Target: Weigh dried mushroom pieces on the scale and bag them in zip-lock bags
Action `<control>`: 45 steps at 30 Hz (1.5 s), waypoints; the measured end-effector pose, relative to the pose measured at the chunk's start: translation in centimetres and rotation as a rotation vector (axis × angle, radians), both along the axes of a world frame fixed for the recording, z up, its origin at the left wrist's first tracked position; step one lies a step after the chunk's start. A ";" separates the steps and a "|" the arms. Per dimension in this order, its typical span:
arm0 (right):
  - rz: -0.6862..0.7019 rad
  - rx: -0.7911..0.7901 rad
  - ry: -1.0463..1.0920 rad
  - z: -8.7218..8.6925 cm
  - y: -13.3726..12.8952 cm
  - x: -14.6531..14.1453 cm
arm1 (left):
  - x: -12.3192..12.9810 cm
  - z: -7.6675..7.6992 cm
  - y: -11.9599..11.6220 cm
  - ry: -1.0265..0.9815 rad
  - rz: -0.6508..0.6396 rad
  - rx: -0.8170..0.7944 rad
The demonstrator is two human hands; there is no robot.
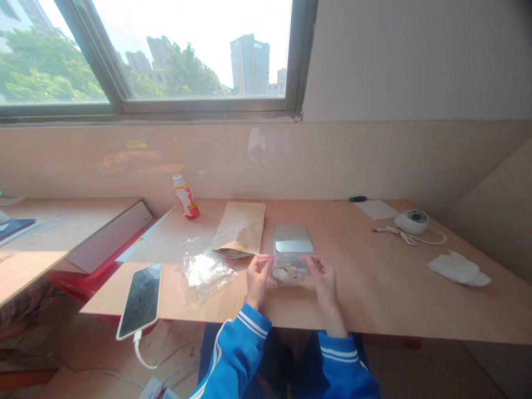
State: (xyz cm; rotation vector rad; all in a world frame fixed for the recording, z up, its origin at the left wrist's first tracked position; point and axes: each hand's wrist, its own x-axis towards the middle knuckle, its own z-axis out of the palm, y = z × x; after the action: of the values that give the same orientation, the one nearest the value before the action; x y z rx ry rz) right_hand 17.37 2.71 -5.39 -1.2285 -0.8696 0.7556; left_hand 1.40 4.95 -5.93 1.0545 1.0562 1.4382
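Between my two hands is a small clear plastic bag [294, 277] with pale and brownish pieces inside, too small to name. My left hand [258, 275] pinches the bag's upper left corner. At the upper right corner, the fingers of my right hand [321, 275] are closed on the same bag. Just beyond it lies a flat silver-topped digital scale [293, 238], its near edge partly covered by the bag. A brown kraft paper pouch [241, 227] rests left of the scale with its mouth towards me. Several empty clear bags [208, 271] are spread beside the pouch.
At the table's left edge lies a phone [141, 302] with a white charging cable [141, 352]. A red-and-white bottle [185, 197] stands behind. To the right are a white dome camera [411, 223] with its cable, a crumpled white tissue [459, 269], a paper sheet [377, 209] and a green-handled tool [358, 199].
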 end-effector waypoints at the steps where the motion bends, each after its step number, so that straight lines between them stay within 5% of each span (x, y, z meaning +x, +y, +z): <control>1: -0.013 -0.002 0.002 -0.1 0.0 0.1 | 0.0 0.0 0.0 -0.010 0.001 0.003; 9: -0.067 -0.004 0.002 -0.5 0.0 -0.1 | -0.2 0.2 0.1 0.010 0.072 0.045; 15: 0.126 0.019 0.012 0.3 -0.5 -0.8 | -0.4 0.5 0.0 -0.014 0.105 0.095; 26: 0.073 0.003 0.024 0.2 -0.1 -1.2 | -0.1 -0.2 0.1 -0.127 -0.054 0.041; 41: 0.030 0.022 0.051 -0.8 0.1 -1.0 | -0.2 -0.4 0.4 -0.178 -0.014 0.046; 45: 0.044 0.052 0.070 -0.3 -0.1 -1.0 | 0.0 -0.2 0.2 -0.236 -0.121 0.005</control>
State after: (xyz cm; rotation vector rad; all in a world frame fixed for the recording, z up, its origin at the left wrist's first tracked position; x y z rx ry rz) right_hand 16.35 2.59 -5.64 -1.1341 -0.8563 0.8022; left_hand 1.35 5.12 -6.14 0.9104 0.8071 1.4282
